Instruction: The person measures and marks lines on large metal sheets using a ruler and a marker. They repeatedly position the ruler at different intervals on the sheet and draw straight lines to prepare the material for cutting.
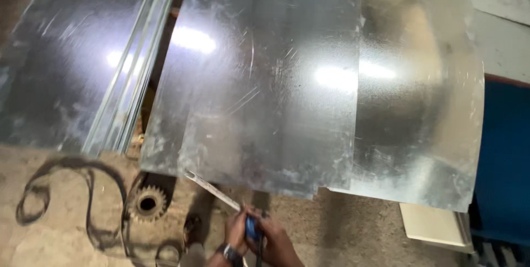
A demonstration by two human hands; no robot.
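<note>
Both my hands sit lowest in view: my left hand (pixel 236 233) and right hand (pixel 276 240) are clenched together around a blue-handled tool (pixel 252 228). Its thin metal strip (pixel 212 190) slants up to the near edge of the galvanized sheet (pixel 265 79). Left of that sheet's corner lies a toothed gear (pixel 147 203).

Shiny silver-grey metal sheets (pixel 276 79) carry pale scratches and white glare spots. A blue-handled tool (pixel 252 227) sits between the hands. A rusty brown gear (pixel 147 203) and a black belt (pixel 66 201) lie on the tan floor (pixel 342 228).
</note>
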